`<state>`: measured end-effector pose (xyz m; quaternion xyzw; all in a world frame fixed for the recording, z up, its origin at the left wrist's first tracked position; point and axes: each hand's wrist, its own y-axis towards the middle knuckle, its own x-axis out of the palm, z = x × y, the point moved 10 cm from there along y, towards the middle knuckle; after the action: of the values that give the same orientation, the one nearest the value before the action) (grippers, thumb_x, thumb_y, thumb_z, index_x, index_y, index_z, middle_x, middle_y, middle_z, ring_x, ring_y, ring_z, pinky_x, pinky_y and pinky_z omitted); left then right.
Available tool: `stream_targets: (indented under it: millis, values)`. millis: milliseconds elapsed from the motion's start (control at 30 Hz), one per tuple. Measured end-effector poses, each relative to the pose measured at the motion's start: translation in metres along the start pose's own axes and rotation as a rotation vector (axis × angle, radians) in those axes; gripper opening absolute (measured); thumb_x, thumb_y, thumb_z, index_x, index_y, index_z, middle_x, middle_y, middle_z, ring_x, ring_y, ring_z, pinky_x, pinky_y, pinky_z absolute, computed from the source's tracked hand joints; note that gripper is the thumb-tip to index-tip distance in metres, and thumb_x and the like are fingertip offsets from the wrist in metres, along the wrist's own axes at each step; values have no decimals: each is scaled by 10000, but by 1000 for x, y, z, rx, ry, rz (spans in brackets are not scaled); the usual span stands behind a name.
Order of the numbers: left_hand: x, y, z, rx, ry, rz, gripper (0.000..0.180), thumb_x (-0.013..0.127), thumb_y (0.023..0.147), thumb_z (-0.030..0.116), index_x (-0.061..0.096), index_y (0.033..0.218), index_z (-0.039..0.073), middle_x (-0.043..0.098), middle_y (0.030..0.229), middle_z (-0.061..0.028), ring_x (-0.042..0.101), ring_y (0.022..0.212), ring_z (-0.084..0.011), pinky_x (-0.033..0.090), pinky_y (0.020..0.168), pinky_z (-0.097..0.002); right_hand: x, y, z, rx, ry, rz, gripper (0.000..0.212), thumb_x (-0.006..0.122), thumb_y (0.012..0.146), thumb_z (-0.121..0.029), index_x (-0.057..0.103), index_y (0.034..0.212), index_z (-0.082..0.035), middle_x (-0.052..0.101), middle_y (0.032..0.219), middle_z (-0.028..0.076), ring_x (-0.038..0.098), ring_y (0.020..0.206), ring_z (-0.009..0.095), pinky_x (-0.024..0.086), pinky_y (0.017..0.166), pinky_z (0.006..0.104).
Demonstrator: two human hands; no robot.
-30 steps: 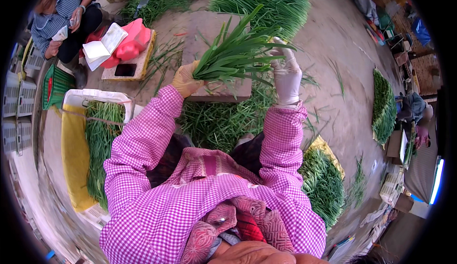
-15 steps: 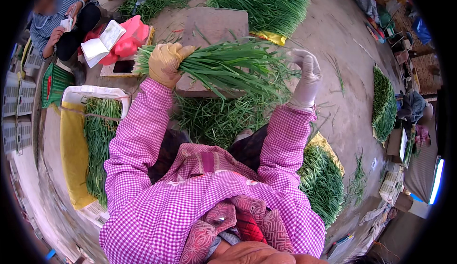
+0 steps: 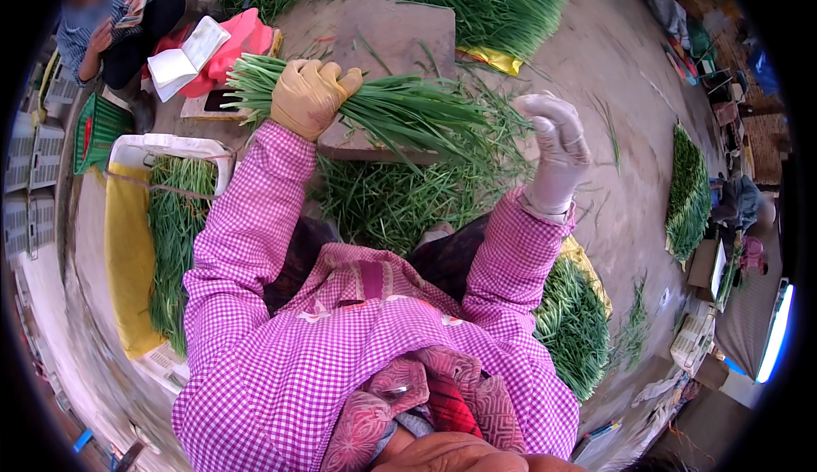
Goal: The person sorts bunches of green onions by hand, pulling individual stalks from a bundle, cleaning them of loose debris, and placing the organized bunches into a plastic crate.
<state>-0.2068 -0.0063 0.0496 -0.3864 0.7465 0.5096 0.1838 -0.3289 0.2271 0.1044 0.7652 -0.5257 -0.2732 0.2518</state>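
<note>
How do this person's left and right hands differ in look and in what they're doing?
The left hand wears a yellowish glove; the right hand wears a whitish one. The left hand is closed around a green leafy bundle; the right hand, fingers curled, is near its leafy end, and whether it touches any leaves is unclear. Both are gloved and emerge from checked sleeves.

Smock (image 3: 340, 361): purple-and-white gingham, with long sleeves (image 3: 247, 208). Left glove (image 3: 306, 102): yellowish tan. Right glove (image 3: 557, 148): white, creased. Collar (image 3: 357, 425): pinkish-red, patterned; red plaid cloth (image 3: 451, 406) inside. Trousers (image 3: 451, 263): dark.
</note>
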Motion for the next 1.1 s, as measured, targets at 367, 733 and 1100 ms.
stream_targets:
  millis: [367, 733, 1100]
  values:
    - [2, -1, 2, -22, -83, -32, 146, 580, 739, 186, 595, 884, 201, 463, 662, 27, 527, 640, -154, 441, 613, -304, 126, -37, -14, -358, -508, -476, 182, 711, 663, -127, 633, 820, -176, 654, 1043, -20, 523, 1093, 175, 282, 1040, 419]
    - [12, -6, 9, 0, -105, -97, 244, 592, 715, 145, 618, 953, 193, 487, 709, 9, 538, 685, -181, 446, 630, -319, 56, -8, 0, -9, 9, -113, 125, 678, 773, -121, 637, 882, -76, 643, 976, 40, 562, 995, 199, 371, 961, 406]
    - [11, -4, 28, 60, -107, -115, 225, 587, 725, 164, 616, 946, 195, 482, 682, 19, 529, 659, -173, 453, 633, -316, 82, -21, 25, 109, 146, -104, 72, 658, 776, -4, 624, 824, -45, 661, 933, 40, 588, 937, 183, 410, 939, 389]
